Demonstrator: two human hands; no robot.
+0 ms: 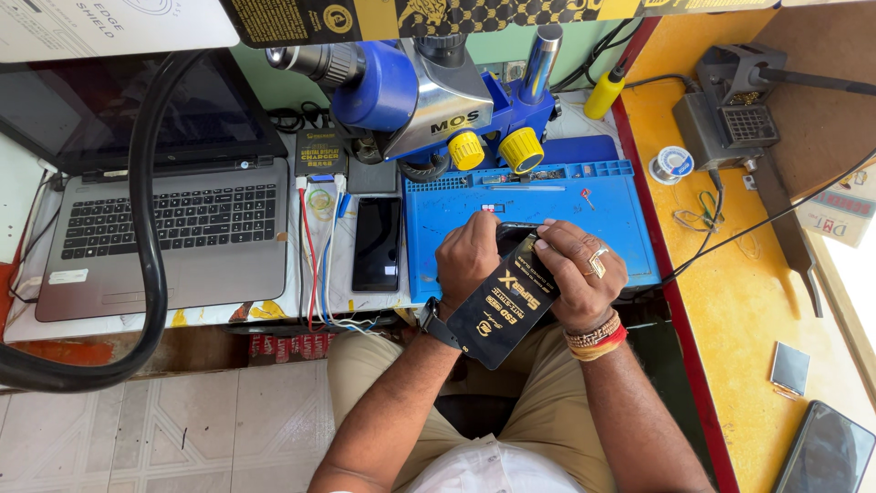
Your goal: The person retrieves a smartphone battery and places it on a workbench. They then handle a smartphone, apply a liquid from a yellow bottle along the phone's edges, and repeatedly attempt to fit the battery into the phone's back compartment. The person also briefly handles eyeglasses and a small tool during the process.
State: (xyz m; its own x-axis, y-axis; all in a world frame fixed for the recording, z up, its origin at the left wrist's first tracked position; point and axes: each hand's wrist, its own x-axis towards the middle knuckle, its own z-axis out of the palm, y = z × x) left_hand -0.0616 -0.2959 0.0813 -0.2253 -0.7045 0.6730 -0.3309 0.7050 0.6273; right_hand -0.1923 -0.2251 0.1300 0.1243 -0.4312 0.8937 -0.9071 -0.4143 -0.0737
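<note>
A: Item 1, hands?
B: Left hand and right hand, both clenched round a black packet, gold print, held over lap at counter edge, tilted so it faces up.
A: Nearby?
B: Blue mat, microscope behind; phone, laptop to the left.

Black packet with gold print; blue work mat; blue microscope, yellow knobs; silver laptop; yellow bench.
</note>
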